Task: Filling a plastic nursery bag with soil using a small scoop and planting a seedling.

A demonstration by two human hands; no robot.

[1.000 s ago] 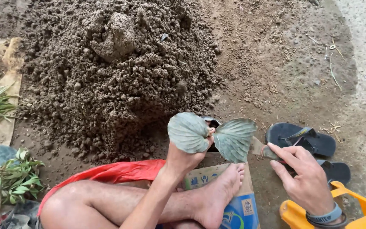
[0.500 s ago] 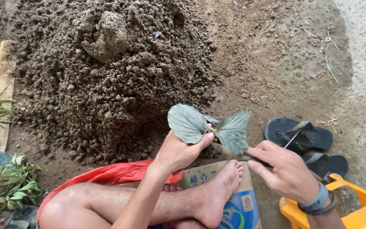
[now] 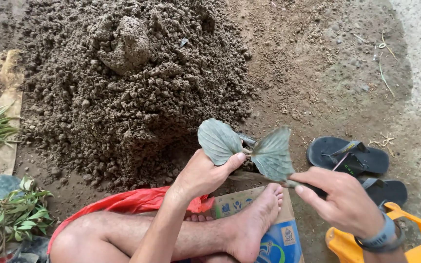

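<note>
My left hand (image 3: 203,174) grips a small plant (image 3: 220,141) by its short stem, thumb pressed under the left of its two broad grey-green leaves. My right hand (image 3: 343,198), with a band on the wrist, reaches in from the right. Its thumb and forefinger pinch the lower tip of the right leaf (image 3: 272,156). The plant is held just above my bare foot (image 3: 257,219), in front of a big heap of loose brown soil (image 3: 132,83). My bent leg lies across the bottom of the view.
A printed cardboard box (image 3: 274,238) sits under my foot, and red plastic (image 3: 132,202) under my leg. Two black flip-flops (image 3: 349,156) lie at the right, above a yellow plastic frame (image 3: 410,243). Leafy green plants (image 3: 18,216) lie at the left edge.
My right hand has moved left from beside the flip-flops to the plant and taken hold of the right leaf. My left hand has kept hold of the plant and lowered it slightly.
</note>
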